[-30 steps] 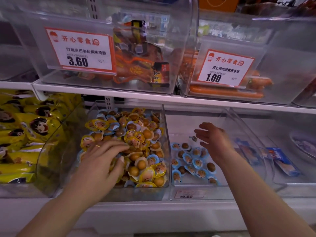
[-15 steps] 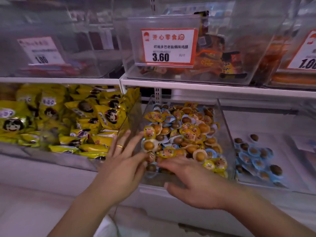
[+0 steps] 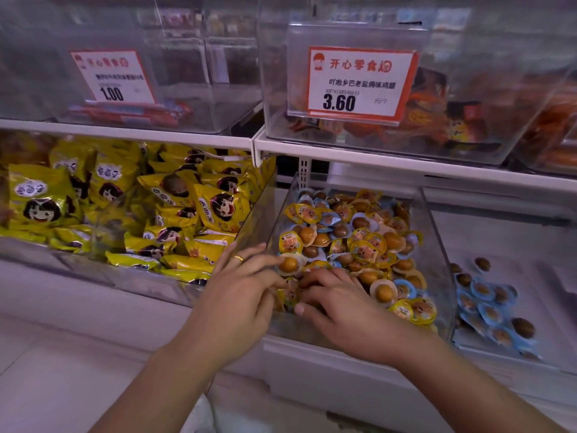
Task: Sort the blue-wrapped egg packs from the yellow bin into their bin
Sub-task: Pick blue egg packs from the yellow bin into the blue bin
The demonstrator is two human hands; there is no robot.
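Both hands are in the front of the clear plastic bin heaped with yellow-wrapped egg packs [image 3: 352, 242] on the lower shelf. Left hand [image 3: 242, 295] lies at the front-left corner, fingers [image 3: 265, 260] fairly straight and spread, tips touching a yellow pack; gold ring [image 3: 239, 258] on one finger. Right hand [image 3: 335, 303] is just beside it, fingers [image 3: 315, 276] bent down into the pile; whether they pinch a pack cannot be told, the tips are buried. Nearest visible blue-wrapped egg pack [image 3: 405, 287] lies in the same bin, to the right of the right hand, close by, round so no clear long axis; more blue wrappers show at the back, half covered. Right hand is the nearer one, and also nearer the target, the clear bin with blue-wrapped egg packs [image 3: 487, 310] next door on the right, across a clear wall. Judgement: still searching, many blue packs probably left. Anything under the hands is hidden; the blue bin's far right side is blurred. Yellow cartoon-face snack bags [image 3: 125, 210] fill the bin to the left; price tag 3.60 [image 3: 359, 82] is above.
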